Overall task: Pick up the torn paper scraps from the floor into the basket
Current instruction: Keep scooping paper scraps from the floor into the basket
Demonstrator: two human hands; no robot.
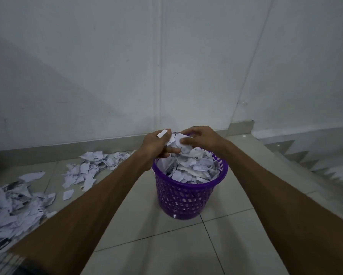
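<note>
Both hands, left hand (153, 144) and right hand (201, 138), clutch crumpled paper scraps (175, 142) over perforated purple basket (183, 197).

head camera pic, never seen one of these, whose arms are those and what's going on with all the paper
The picture comes from a camera worn on a person's head, looking forward and down, so the two bare arms are the wearer's own. A purple basket stands on the tiled floor, heaped to the rim with torn paper. Above it, the left hand and the right hand together hold a bunch of scraps. More scraps lie scattered on the floor to the left, near the wall.
</note>
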